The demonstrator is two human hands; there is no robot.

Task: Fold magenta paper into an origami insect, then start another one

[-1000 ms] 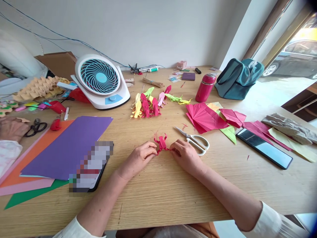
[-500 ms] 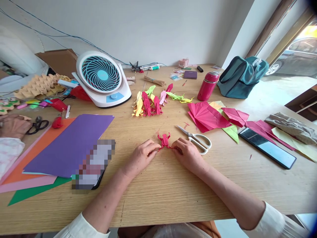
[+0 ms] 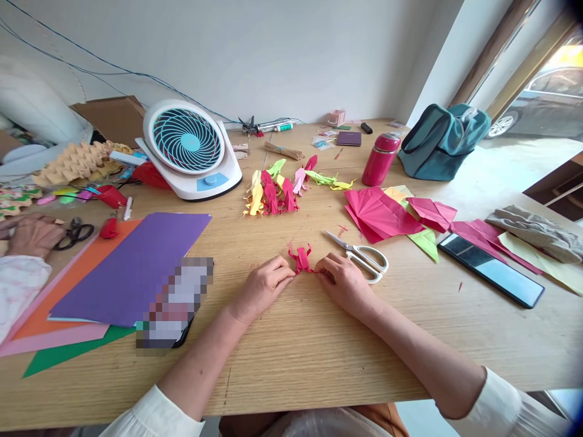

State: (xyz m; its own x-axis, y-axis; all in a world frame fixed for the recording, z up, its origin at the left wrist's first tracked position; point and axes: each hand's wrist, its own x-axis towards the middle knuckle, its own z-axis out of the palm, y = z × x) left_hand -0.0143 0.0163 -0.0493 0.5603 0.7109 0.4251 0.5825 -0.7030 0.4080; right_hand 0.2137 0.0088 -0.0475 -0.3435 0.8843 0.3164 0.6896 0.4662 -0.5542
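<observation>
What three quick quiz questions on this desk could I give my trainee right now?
1. True or false: both hands pinch the small red paper figure.
2. Which lies just right of the right hand: A) white-handled scissors, B) the fan, C) the red bottle?
3. What colour is the top sheet in the paper stack on the left?

Key: 1. True, the left hand and the right hand grip it from either side. 2. A. 3. Purple.
</observation>
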